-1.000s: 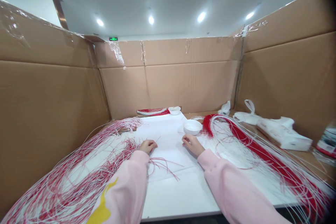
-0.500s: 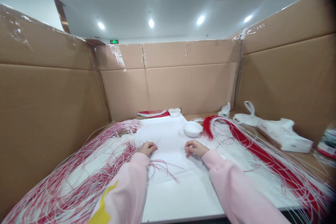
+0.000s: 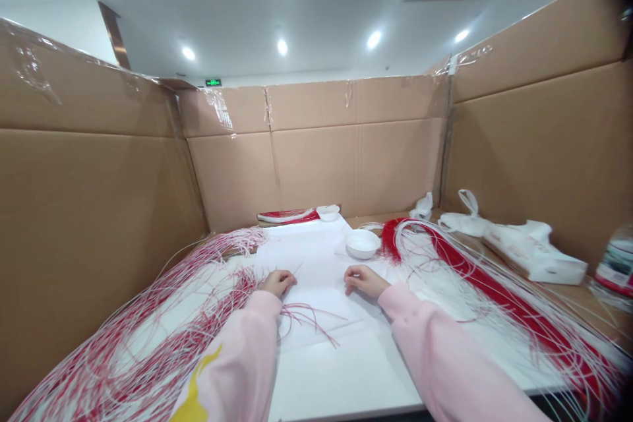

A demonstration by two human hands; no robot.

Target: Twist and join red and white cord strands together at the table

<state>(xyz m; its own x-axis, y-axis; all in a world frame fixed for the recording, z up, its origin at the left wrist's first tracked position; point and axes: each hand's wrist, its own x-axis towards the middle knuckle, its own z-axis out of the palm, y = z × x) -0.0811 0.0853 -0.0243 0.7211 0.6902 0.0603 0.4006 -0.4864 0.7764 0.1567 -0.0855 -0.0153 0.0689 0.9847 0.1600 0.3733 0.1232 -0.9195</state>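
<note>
My left hand rests curled on the white sheet, its fingers pinched on thin red and white strands that trail back toward me. My right hand lies on the sheet with fingers curled, just in front of a small white bowl; what it holds, if anything, is too small to see. Both arms wear pink sleeves. A big tangle of red and white strands spreads at my left. A denser red bundle runs along my right.
Cardboard walls enclose the table on three sides. At the back lie a red and white packet and a second small white dish. White plastic bags and a bottle sit at the right.
My right hand has drawn slightly toward me and curled over the sheet. The view has tilted a little. My left hand has stayed in place.
</note>
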